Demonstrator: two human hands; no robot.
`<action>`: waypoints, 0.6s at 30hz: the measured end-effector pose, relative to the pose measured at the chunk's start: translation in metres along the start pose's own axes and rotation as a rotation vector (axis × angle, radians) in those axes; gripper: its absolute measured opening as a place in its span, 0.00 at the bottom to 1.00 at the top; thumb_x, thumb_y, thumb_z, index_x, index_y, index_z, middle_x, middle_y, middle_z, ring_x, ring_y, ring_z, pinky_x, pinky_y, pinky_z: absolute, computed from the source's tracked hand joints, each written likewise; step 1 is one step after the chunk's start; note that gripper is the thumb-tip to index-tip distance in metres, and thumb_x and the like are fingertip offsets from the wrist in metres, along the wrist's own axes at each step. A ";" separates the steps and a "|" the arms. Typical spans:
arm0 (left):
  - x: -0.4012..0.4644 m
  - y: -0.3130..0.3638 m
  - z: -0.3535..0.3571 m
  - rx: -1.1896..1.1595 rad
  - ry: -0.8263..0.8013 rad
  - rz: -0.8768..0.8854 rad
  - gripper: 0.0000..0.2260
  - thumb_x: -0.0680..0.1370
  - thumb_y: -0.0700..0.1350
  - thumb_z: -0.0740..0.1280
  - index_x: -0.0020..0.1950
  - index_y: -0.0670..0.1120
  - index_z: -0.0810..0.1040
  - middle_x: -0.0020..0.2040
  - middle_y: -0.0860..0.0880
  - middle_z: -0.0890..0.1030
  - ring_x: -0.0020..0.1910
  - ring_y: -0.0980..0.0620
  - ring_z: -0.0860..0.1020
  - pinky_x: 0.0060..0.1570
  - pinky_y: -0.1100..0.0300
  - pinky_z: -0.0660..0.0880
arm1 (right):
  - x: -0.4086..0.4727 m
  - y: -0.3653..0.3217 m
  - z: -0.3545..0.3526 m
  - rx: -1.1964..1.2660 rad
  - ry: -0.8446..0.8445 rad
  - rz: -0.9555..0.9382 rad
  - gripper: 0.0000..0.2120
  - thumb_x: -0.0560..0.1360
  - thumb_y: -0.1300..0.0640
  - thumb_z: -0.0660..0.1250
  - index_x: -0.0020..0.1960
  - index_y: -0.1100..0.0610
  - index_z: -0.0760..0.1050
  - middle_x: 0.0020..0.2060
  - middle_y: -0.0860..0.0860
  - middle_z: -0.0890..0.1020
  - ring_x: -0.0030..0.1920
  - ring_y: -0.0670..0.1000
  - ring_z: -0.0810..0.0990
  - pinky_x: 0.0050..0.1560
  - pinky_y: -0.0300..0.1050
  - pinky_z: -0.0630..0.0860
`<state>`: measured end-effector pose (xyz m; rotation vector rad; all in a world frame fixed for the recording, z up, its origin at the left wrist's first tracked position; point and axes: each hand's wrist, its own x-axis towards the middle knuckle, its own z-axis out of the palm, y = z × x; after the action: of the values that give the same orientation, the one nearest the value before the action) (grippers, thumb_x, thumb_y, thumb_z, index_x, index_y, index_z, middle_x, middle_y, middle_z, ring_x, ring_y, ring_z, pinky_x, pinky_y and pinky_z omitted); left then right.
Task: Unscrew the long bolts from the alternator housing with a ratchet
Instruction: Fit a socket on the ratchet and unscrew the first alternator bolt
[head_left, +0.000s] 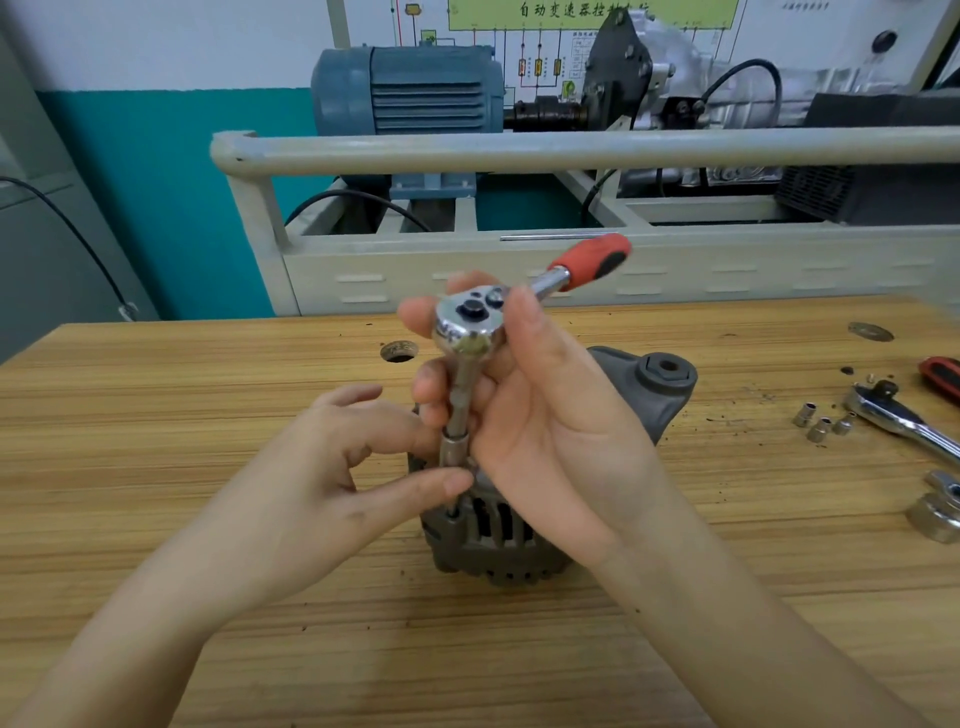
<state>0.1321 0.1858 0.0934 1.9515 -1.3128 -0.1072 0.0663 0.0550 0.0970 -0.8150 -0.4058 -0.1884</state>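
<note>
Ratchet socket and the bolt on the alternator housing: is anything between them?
Nothing visible. The socket stands directly over the bolt at the alternator housing rim; the left hand only pinches the socket from the side, and the right hand holds the ratchet head.

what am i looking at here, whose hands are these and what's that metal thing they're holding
This single picture comes from a camera worn on a person's head, looking down at their own hands over a wooden bench. The grey part standing on it is a car alternator. The right hand grips a ratchet, a wrench with a red handle, by its round head. A long shaft runs from it down to a socket, which the left hand pinches to steady it over a bolt. At the right lie a second ratchet and loose sockets. Behind stands a blue motor.
</note>
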 end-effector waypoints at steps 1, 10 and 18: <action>0.000 0.000 0.001 -0.002 0.016 -0.010 0.18 0.64 0.63 0.62 0.41 0.52 0.83 0.48 0.60 0.81 0.51 0.70 0.74 0.63 0.75 0.57 | 0.000 0.000 -0.001 0.012 0.012 0.009 0.12 0.69 0.51 0.65 0.49 0.57 0.74 0.43 0.50 0.83 0.37 0.46 0.81 0.39 0.39 0.77; 0.000 0.005 0.007 -0.004 0.149 -0.041 0.14 0.59 0.63 0.64 0.33 0.55 0.79 0.45 0.64 0.79 0.45 0.80 0.69 0.56 0.83 0.55 | -0.002 0.000 -0.006 0.052 0.032 -0.048 0.13 0.62 0.55 0.74 0.45 0.57 0.78 0.39 0.52 0.81 0.37 0.48 0.80 0.36 0.40 0.77; -0.002 0.007 0.006 0.072 0.069 0.010 0.18 0.65 0.62 0.61 0.38 0.51 0.82 0.50 0.63 0.78 0.50 0.70 0.72 0.60 0.64 0.61 | 0.000 -0.001 -0.004 0.022 0.012 0.021 0.13 0.67 0.49 0.68 0.47 0.56 0.78 0.41 0.49 0.83 0.34 0.45 0.80 0.37 0.38 0.77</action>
<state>0.1229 0.1825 0.0932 1.9908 -1.2966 0.0127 0.0671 0.0516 0.0949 -0.7960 -0.3877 -0.1691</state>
